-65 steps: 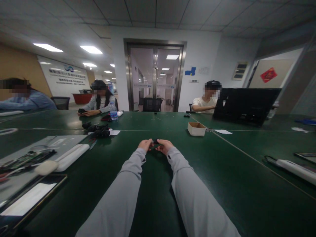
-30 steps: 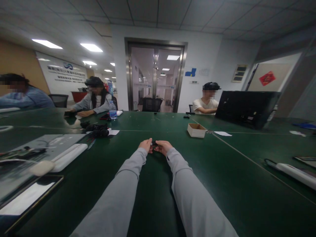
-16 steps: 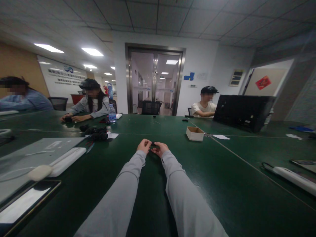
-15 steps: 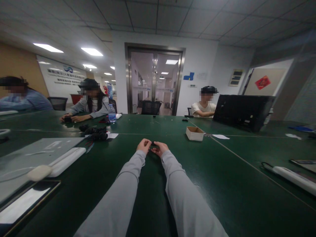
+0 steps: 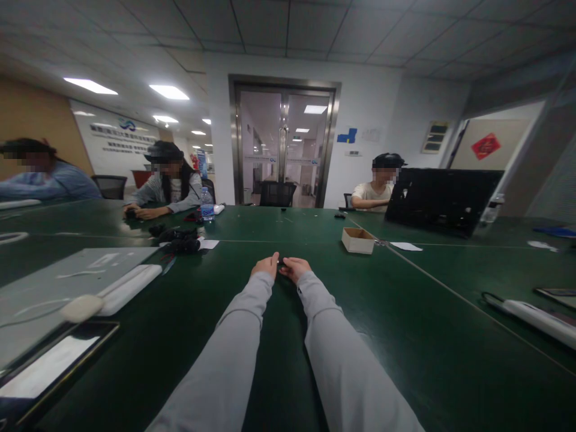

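- left hand [image 5: 264, 264]: fingers bent, thumb pointing up, right at the left end of a small dark object; too small to tell if it's pinching it or only touching
- right hand [image 5: 297, 268]: thumb and fingertips pinching the right side of the same small dark object [image 5: 281, 261]
- object sits between the two hands, mostly covered by fingers, exact kind unclear
- both arms stretched forward in light grey sleeves [image 5: 234, 342], over the green table [image 5: 405, 348]; can't tell if hands rest on it
- beyond the hands to the right: small white box [image 5: 357, 242], top open, brown inside; sheet of paper [image 5: 406, 246] near it
- farther right: large black monitor [image 5: 443, 201], back toward camera
- left side: grey panel [image 5: 54, 279], long white case [image 5: 132, 290], pale rounded piece [image 5: 81, 308], phone [image 5: 58, 366] with bright screen
- past those: black gear [image 5: 180, 240] in a heap, water bottle [image 5: 207, 207] upright
- co-worker in blue top [image 5: 67, 180] far left
- co-worker in grey-blue jacket [image 5: 191, 189] holding something dark
- co-worker in cream top [image 5: 369, 193] beside monitor
- glass double door [image 5: 261, 129] at back
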`<state>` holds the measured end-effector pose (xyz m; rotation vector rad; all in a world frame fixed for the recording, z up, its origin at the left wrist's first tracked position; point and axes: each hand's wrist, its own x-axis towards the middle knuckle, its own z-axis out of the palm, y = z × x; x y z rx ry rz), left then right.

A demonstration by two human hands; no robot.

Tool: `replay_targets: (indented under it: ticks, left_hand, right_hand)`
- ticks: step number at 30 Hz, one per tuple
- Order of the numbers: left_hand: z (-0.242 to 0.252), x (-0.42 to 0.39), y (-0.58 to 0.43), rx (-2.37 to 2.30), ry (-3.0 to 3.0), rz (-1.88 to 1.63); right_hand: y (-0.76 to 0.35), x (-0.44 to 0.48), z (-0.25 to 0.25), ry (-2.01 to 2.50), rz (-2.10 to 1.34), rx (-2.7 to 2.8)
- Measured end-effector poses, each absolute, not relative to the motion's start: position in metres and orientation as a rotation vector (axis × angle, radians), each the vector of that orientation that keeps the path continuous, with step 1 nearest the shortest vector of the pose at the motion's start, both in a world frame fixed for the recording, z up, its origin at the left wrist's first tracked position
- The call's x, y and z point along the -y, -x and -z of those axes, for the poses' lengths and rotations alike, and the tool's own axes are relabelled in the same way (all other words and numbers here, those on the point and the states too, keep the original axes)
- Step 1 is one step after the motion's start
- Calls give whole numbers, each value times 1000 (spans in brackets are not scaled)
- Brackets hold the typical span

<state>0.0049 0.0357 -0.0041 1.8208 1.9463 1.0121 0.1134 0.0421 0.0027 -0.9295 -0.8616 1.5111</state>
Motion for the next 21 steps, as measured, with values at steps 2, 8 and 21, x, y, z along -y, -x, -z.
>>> replay_targets:
  ticks: [2,8,21]
  left_hand:
    - [5,-35,-4,-1884,-1842,-1024]
    - [7,-37,3,-1756,-1812,-1024]
    - [11,-36,4,-1673,-1836,-1103]
  right_hand:
    - [-115,-41,-4,914,-1520,851]
    - [-115,-37,-7,926,-1532,905]
    - [-120,-37,-6,893,-1540,862]
